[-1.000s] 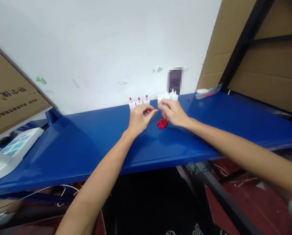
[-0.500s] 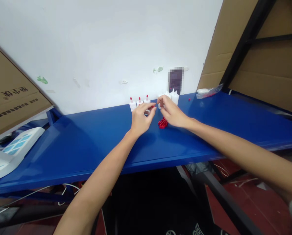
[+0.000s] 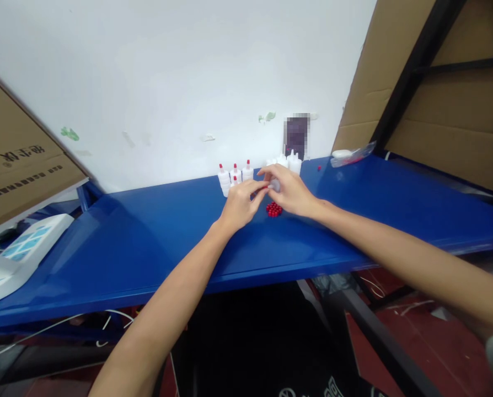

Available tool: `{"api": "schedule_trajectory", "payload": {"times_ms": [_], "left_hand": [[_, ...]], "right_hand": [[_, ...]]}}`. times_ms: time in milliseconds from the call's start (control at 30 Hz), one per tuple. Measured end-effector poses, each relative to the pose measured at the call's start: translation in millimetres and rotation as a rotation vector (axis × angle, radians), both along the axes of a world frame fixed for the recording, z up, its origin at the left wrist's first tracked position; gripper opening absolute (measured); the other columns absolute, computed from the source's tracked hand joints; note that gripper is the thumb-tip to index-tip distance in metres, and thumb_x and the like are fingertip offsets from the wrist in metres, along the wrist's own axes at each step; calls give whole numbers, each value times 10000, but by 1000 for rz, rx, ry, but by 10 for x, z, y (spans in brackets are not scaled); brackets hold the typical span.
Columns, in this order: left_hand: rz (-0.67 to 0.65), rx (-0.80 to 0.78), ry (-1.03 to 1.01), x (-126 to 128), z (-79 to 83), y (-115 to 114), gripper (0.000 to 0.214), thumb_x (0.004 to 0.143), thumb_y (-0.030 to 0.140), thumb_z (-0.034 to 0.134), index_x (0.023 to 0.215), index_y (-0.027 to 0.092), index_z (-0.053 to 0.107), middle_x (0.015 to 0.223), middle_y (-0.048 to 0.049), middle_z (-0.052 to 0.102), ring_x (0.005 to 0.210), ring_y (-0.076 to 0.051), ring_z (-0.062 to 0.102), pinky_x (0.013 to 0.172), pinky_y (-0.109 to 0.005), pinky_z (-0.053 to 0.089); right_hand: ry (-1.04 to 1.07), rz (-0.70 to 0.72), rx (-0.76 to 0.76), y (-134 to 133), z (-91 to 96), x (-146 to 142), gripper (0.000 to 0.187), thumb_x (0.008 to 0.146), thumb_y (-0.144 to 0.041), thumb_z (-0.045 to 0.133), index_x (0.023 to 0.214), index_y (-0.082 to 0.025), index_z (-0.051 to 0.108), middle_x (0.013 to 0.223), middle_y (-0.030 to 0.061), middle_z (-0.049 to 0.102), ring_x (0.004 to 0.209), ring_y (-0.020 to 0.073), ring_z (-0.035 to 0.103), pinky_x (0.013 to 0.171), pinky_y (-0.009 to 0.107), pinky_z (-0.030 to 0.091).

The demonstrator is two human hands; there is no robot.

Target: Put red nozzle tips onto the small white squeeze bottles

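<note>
My right hand [image 3: 293, 193] is closed round a small white bottle [image 3: 274, 184], just above a little pile of red caps [image 3: 273, 209] on the blue table [image 3: 155, 242]. My left hand [image 3: 239, 205] meets it from the left, fingertips pinched on a red cap [image 3: 265, 188] at the bottle's top. Behind my left hand stand several white bottles with red caps [image 3: 235, 173]. Behind my right hand stand uncapped white bottles [image 3: 291, 162], by the wall.
A white device with blue keys [image 3: 19, 256] lies at the table's left end, below a tilted cardboard box [image 3: 19, 165]. A clear packet [image 3: 349, 156] and one stray red cap [image 3: 320, 167] lie at the back right. A black frame and cardboard [image 3: 445, 110] rise on the right.
Both hands have drawn slightly nearer and lower, meeting over the red caps. One more capped bottle now shows in front of the capped row. The right hand has brought along a bottle.
</note>
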State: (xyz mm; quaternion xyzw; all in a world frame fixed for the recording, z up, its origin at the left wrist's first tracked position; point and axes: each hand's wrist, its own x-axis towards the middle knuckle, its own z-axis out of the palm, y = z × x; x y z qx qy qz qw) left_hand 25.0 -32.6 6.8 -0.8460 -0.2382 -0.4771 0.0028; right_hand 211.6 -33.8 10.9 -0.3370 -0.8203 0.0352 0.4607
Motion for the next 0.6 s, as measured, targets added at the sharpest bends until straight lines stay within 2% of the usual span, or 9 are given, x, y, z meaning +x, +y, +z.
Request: {"api": "schedule_trajectory", "payload": {"times_ms": [333,600], "left_hand": [[-13,-7,50,-14,1,22,139,977,201,606,1034,145,720,974,-77,760,774,-145,677,766,-287,546],[71,35,15,-21,5,32,59,920,146,623,932,154,680,829,-33,712,745,-136,648,728,-260,527]], "right_hand": [[-112,6,85,-44,34,-4,405,825,-55,510,1185,-228,573,1104,81,601,994,240,599,887,406,490],[-163,76,118,-129,87,-50,442,855,-47,499,1254,-233,543,1157,101,589,1082,256,598,962,429,512]]}}
